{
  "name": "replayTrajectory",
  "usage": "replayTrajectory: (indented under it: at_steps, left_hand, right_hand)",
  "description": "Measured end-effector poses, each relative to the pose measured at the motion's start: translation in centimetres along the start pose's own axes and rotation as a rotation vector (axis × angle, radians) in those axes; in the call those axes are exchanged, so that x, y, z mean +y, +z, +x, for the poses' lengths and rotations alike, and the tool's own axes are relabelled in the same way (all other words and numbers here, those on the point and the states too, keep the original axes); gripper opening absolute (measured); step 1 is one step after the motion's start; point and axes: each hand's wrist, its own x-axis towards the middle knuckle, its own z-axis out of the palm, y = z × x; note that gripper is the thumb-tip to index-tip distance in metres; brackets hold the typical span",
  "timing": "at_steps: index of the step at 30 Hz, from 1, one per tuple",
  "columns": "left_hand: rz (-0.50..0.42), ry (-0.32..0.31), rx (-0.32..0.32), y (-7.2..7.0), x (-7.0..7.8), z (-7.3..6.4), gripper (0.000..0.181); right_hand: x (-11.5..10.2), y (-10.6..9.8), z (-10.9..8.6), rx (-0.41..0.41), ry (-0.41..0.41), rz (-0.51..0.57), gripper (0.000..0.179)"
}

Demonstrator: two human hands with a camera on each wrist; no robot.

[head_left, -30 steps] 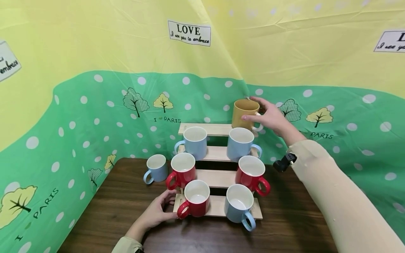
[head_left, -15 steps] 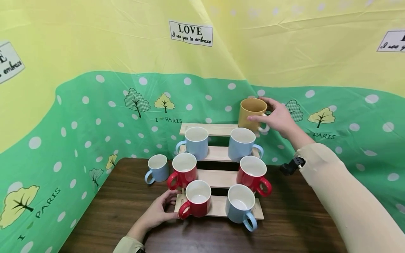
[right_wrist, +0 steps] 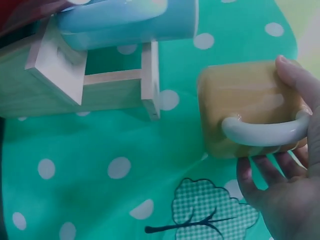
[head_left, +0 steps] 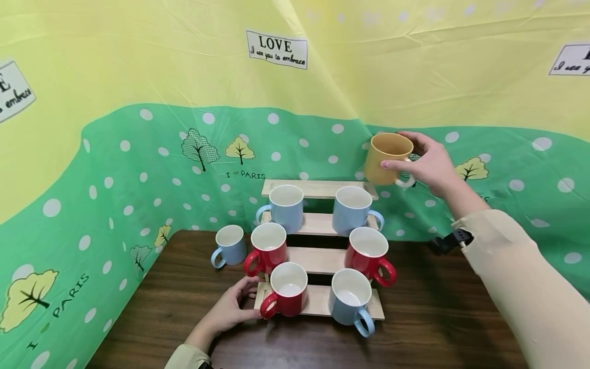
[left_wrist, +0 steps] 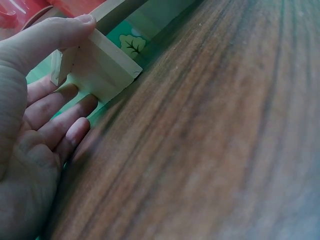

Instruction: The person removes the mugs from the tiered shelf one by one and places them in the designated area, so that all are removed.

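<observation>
My right hand (head_left: 433,165) grips a mustard-yellow mug (head_left: 380,166) with a white handle. The mug hangs in the air, off the right end of the top step, slightly tilted. In the right wrist view a gap separates the yellow mug (right_wrist: 245,95) from the wooden rack (right_wrist: 150,80). My left hand (head_left: 229,308) holds the front left corner of the stepped wooden rack (head_left: 318,301), thumb over the board and fingers below it. A red mug (head_left: 295,300) stands on the lowest step next to that thumb.
A light blue mug (head_left: 345,302) shares the lowest step. Above it are two red mugs (head_left: 276,251), then two light blue mugs (head_left: 290,212). Another blue mug (head_left: 234,250) stands on the dark wooden table (head_left: 175,287), left of the rack. A patterned curtain (head_left: 184,154) hangs behind.
My right hand has slid the yellow mug rightward along the top step, then lifted it off, up and to the right. The left hand stays at the rack's corner.
</observation>
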Motion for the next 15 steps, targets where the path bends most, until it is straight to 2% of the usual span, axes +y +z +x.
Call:
replayTrajectory:
  at_steps: [15]
  left_hand:
    - [-0.020,-0.002,-0.002,0.1,0.2,-0.1,0.069]
  right_hand:
    - [-0.1,-1.6,-4.0,0.096,0.037,0.005,0.090]
